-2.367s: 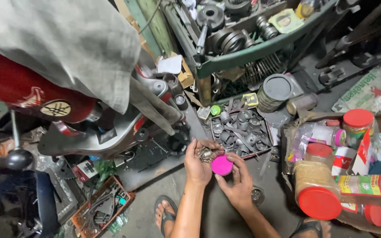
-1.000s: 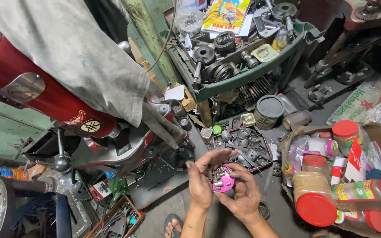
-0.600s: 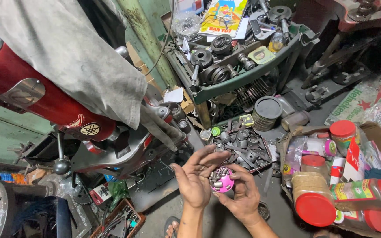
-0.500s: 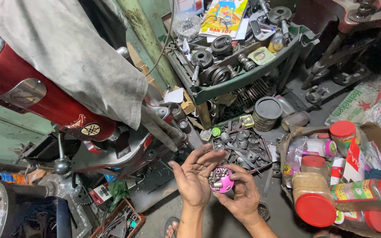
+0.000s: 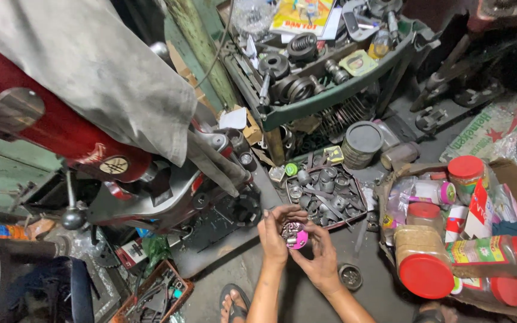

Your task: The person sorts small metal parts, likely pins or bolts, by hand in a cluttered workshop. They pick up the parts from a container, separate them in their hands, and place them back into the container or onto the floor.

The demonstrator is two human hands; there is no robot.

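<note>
At lower centre of the head view, both hands meet over the floor: left hand (image 5: 275, 234) curled with its fingers bent over the top of a small round pink container (image 5: 295, 235), right hand (image 5: 318, 262) cupped under and beside it, fingers closed against its pink side. Small dark metal bits show in the container's open top; what they are cannot be told. Both forearms rise from the bottom edge, converging; a sandalled foot (image 5: 233, 302) sits just left of them. Packages: at right, an open cardboard box (image 5: 513, 179) holds plastic jars with red lids (image 5: 426, 276), one lying on its side with a green and yellow label, one small white tub with a pink lid. Behind the box lies a crumpled bag, green and white with a red star (image 5: 490, 128). Just beyond the hands, a shallow tray of dark metal parts (image 5: 324, 194); a round grey tin (image 5: 363, 142) stands behind it. Top centre, a green crate (image 5: 324, 98) carries gears and springs, with a bright yellow printed booklet (image 5: 302, 15) above. Left: red machine body (image 5: 49, 128) draped in grey cloth (image 5: 85, 78). Open room: a narrow patch of bare floor (image 5: 306, 302) around the forearms; clutter closes in on every side. A small round cap (image 5: 350, 276) lies just right of the right wrist.
</note>
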